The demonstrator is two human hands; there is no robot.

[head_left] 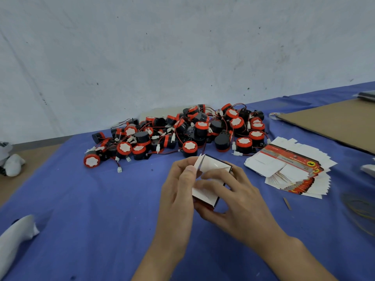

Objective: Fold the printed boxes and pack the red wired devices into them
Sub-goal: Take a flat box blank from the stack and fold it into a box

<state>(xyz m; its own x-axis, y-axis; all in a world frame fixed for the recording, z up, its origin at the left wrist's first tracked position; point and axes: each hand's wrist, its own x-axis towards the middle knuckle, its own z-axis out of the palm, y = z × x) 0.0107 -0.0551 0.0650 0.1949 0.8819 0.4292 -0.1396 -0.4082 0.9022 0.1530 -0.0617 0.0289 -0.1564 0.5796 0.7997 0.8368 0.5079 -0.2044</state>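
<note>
Both hands hold one printed box above the blue tabletop, left hand gripping its side to steady it, right hand curled round it pressing a flap shut, red wired devices heaped just beyond, unpacked.

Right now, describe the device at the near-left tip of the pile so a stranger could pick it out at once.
On the blue cloth, find the heap of red and black wired devices by the wall. Go to its near left tip. The device there juts out from the rest, and its white-faced red cap tilts toward the camera.
</note>
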